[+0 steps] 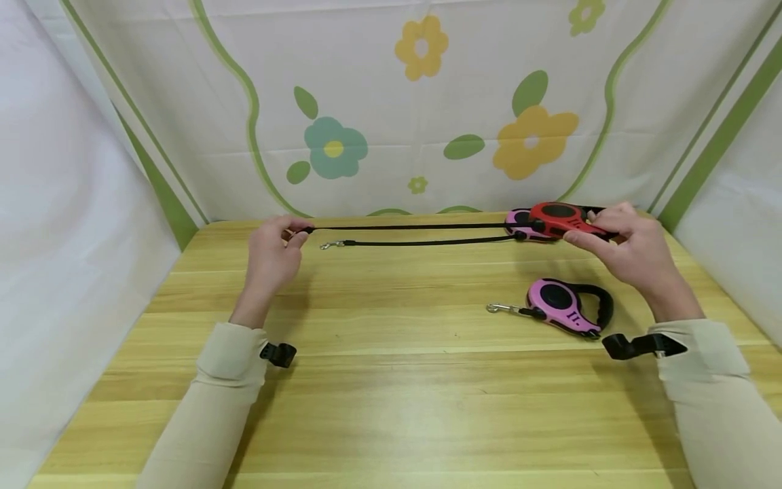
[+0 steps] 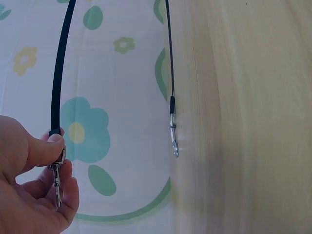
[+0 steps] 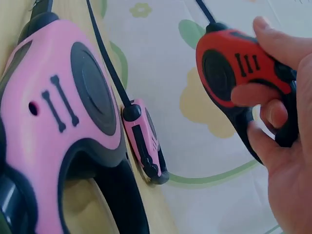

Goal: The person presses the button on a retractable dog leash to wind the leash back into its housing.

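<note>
My right hand (image 1: 632, 248) grips the black handle of a red retractable dog leash (image 1: 559, 217), raised at the table's right back. From its nose a black strap (image 1: 403, 227) runs taut to the left. At that strap's end my left hand (image 1: 273, 255) pinches the black tab above a metal clip (image 2: 57, 185), thumb on top. Behind the red leash, a pink retractable leash (image 1: 516, 219) lies at the table's back edge. Its own strap (image 1: 427, 242) stretches left to a silver clip (image 2: 173, 129). Nearer me lies another pink leash (image 1: 556, 302) with its strap drawn in.
The wooden table (image 1: 391, 407) ends at a white cloth backdrop (image 1: 379, 81) with printed flowers. White cloth also hangs at both sides. The nearer pink leash's clip (image 1: 504, 308) points left on the wood. Black camera mounts sit on both wrists.
</note>
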